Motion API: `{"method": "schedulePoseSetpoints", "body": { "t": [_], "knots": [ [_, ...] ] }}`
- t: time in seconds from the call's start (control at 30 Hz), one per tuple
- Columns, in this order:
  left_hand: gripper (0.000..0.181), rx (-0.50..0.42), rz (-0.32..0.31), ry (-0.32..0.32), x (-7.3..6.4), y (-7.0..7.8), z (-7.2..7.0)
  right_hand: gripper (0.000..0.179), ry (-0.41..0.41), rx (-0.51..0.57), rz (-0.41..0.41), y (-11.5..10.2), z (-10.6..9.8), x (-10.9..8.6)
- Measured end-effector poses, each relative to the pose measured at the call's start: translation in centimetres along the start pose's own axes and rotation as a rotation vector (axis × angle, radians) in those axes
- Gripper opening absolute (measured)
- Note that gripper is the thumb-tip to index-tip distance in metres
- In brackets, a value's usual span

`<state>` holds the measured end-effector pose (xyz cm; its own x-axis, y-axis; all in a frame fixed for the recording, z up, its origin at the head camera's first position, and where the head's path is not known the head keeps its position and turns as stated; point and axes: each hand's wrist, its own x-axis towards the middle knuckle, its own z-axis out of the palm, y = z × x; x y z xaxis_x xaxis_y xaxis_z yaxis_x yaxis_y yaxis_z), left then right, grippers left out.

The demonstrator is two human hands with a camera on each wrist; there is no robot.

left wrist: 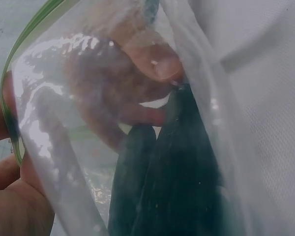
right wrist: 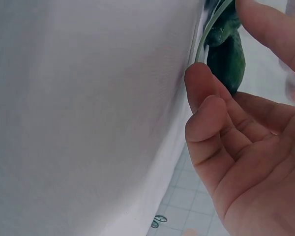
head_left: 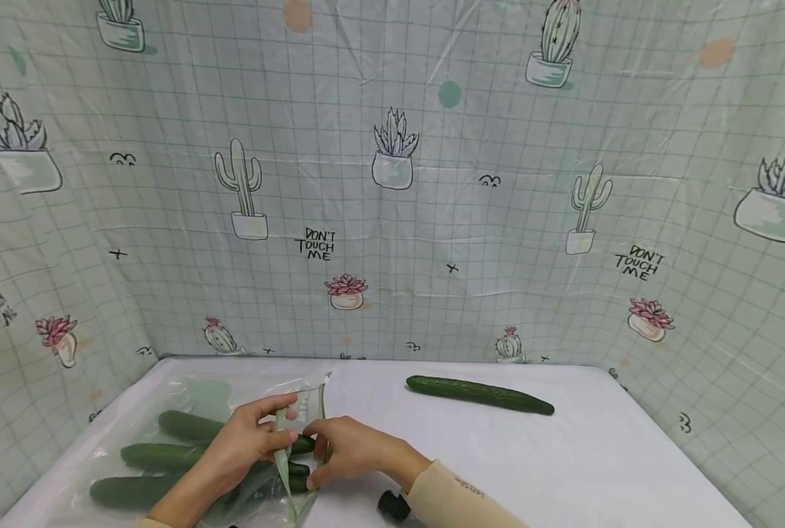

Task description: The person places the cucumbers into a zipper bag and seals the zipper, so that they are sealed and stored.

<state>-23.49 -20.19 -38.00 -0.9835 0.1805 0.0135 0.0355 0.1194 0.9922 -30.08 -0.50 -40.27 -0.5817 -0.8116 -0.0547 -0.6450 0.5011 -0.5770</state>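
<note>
Clear bag (head_left: 207,396), lower left of frame, holds several cucumbers (head_left: 161,457), its mouth unsealed; one loose cucumber (head_left: 480,394), lower right on the surface (head_left: 531,469), apparently outstanding; left hand's (head_left: 254,436) fingers pinch the bag's edge; right hand's (head_left: 351,447) lie bent at the mouth, grip unclear.

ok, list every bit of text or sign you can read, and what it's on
"DON'T TOUCH ME": grid-patterned backdrop, two full copies, left of centre and right.
"T": same backdrop, far left; the rest of that lettering is distorted.
"x": small cross marks, same backdrop.
Right sleeve: small dark print, too small to read.
Clear bag: pale marks near its mouth, too blurred to read.
</note>
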Motion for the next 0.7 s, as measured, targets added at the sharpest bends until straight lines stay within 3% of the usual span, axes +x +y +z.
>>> {"method": "schedulePoseSetpoints", "body": {
  "t": [0.33,0.5,0.7],
  "knots": [
    [0.069,0.003,0.000,0.009,0.0,0.1,0.0,0.060,-0.018,-0.005,-0.030,0.7,-0.6,-0.7],
    [0.069,0.002,0.006,0.002,0.0,0.3,-0.1,0.053,-0.014,-0.015,-0.033,1.9,-2.1,-2.4],
    [0.071,0.002,-0.005,-0.013,0.0,0.0,-0.2,0.048,0.060,-0.029,0.045,4.4,-4.0,-4.9]
  ]
}}
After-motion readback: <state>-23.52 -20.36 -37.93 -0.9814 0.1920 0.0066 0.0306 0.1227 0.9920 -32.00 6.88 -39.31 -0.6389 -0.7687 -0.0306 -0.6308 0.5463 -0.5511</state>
